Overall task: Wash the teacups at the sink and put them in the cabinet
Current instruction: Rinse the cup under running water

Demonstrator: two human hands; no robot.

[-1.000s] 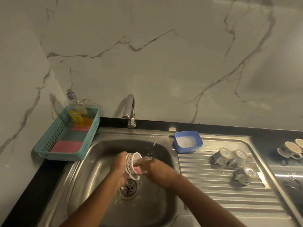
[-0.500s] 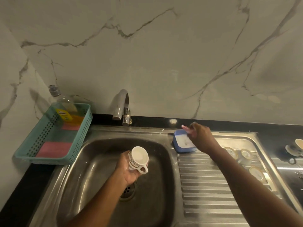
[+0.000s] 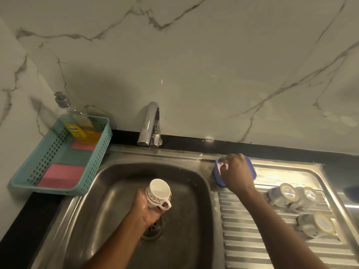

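My left hand [image 3: 147, 208] grips a white teacup [image 3: 158, 193] with a patterned band over the steel sink basin [image 3: 116, 191], above the drain. The cup is tilted, its mouth facing up toward me and its handle at the lower right. My right hand [image 3: 236, 172] reaches into a small blue tub [image 3: 218, 176] at the sink's back right corner and pinches a pink sponge [image 3: 223, 165] there. Three soapy teacups [image 3: 289, 195] lie overturned on the ribbed drainboard [image 3: 262, 239].
A chrome tap [image 3: 149, 125] stands behind the basin with no water running. A teal basket [image 3: 58, 158] on the left counter holds a soap bottle [image 3: 77, 121] and pink sponges [image 3: 60, 175]. A marble wall rises behind.
My right hand left the cup with the pink sponge, moved right to the blue tub and lowered into it. My left hand turned the cup's mouth upward over the drain.
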